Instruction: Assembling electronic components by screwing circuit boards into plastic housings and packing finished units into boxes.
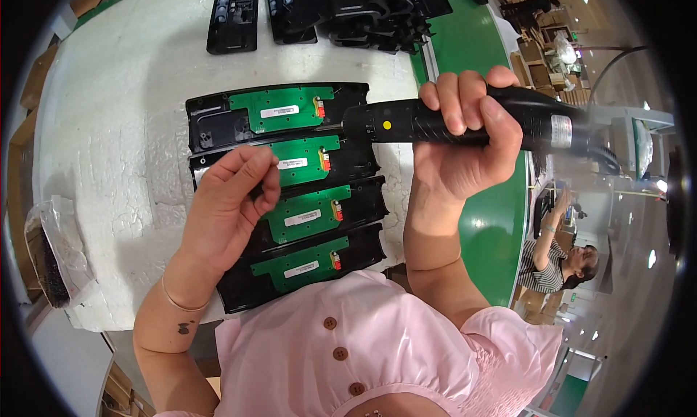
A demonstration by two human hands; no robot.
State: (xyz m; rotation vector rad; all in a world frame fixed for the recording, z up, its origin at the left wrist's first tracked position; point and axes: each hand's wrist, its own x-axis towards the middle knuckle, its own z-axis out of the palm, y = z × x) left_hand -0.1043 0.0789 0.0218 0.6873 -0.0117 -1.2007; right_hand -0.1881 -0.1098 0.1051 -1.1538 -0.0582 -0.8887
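Observation:
My right hand (465, 134) is wrapped around a black electric screwdriver (403, 120), held level with its narrow end pointing left. That tip is over the right part of the black plastic panels, near the upper two. My left hand (229, 199) is closed in a pinch above the second panel; whatever it may hold is too small to make out. Several long black panels (214, 123) lie in a stack of rows before me. Each carries a green circuit board (308, 219) with a white label and a red-and-yellow connector (336, 211). My left hand partly covers two of the boards.
More black plastic housings (363, 14) and strips with blue parts (234, 14) lie at the far edge of the white foam-like surface (109, 126). A clear plastic bag (62, 250) with dark contents sits at the left. Green surface (494, 228) runs along the right; a person (555, 261) is beyond.

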